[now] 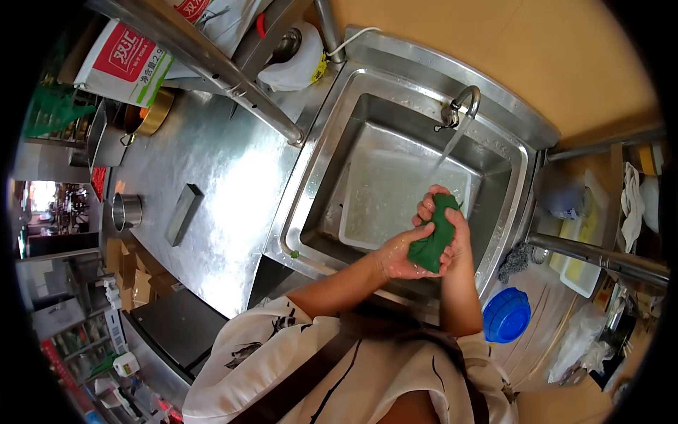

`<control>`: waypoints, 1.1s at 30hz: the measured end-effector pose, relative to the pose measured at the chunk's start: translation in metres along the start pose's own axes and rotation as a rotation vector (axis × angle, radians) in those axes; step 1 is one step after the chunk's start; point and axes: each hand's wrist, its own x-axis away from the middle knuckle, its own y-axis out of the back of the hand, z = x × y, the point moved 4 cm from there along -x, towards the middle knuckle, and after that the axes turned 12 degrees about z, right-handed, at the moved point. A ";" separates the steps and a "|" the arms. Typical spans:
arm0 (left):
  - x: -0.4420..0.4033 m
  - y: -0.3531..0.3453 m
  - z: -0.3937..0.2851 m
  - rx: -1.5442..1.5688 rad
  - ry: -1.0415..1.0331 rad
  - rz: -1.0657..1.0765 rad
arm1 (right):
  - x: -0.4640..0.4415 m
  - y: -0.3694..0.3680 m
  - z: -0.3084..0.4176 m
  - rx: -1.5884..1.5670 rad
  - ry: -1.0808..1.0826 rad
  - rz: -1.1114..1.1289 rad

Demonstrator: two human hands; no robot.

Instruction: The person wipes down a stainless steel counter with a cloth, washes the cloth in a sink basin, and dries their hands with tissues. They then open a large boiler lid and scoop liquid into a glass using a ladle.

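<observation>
A bunched green cloth [432, 240] is squeezed between my two wet hands above the steel sink [318, 205]. My left hand [404, 256] wraps the cloth's left and lower side, fingers closed on it. On the cloth's right side, my right hand [458, 237] grips it too. Water runs from the curved faucet [474, 99] in a thin stream [452, 145] down behind my fingertips. Inside the sink, a pale rectangular tub [374, 184] holds water.
Left of the sink, a sharpening-stone-like block [183, 215] and a metal cup [127, 211] stand on the steel counter [226, 162]. A blue basket [506, 315] and a scouring pad [515, 263] are at the right. Shelf posts [233, 88] flank the sink.
</observation>
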 end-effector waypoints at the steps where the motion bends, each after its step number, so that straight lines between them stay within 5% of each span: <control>1: 0.002 0.002 -0.004 -0.122 0.087 -0.052 | -0.004 -0.006 0.005 -0.002 -0.002 -0.008; 7: 0.003 -0.025 -0.020 -0.705 0.182 -0.309 | -0.018 -0.030 0.022 0.788 -0.378 -0.228; 8: 0.004 -0.030 -0.025 -0.942 0.203 -0.460 | -0.019 -0.024 0.018 0.789 -0.380 -0.232; 10: 0.007 -0.016 -0.030 -1.176 0.226 -0.610 | -0.020 -0.001 0.010 1.299 -0.262 -0.235; 15: 0.001 0.082 -0.056 -1.999 -0.036 -1.004 | -0.008 0.058 -0.026 1.512 -0.287 -0.562; 19: 0.002 0.107 -0.058 -2.051 -0.017 -1.054 | 0.015 0.106 -0.038 1.524 -0.416 -0.944; 20: 0.000 0.111 -0.054 -2.043 0.019 -0.969 | 0.020 0.101 -0.031 1.522 -0.427 -0.942; 22: 0.002 0.108 -0.050 -2.023 0.062 -0.889 | 0.030 0.089 -0.016 0.871 -0.274 -0.651; 24: -0.006 0.082 -0.026 -0.611 0.190 -0.524 | 0.040 0.062 0.005 0.126 -0.153 -0.294; 26: -0.017 0.034 0.001 -0.158 0.104 -0.182 | 0.036 0.027 0.003 0.030 -0.076 -0.192; 29: -0.029 -0.018 0.037 0.106 0.015 0.084 | 0.020 -0.032 0.011 0.005 0.061 -0.015; 33: -0.015 -0.055 0.049 0.005 0.064 0.168 | 0.010 -0.076 0.042 0.231 0.054 -0.015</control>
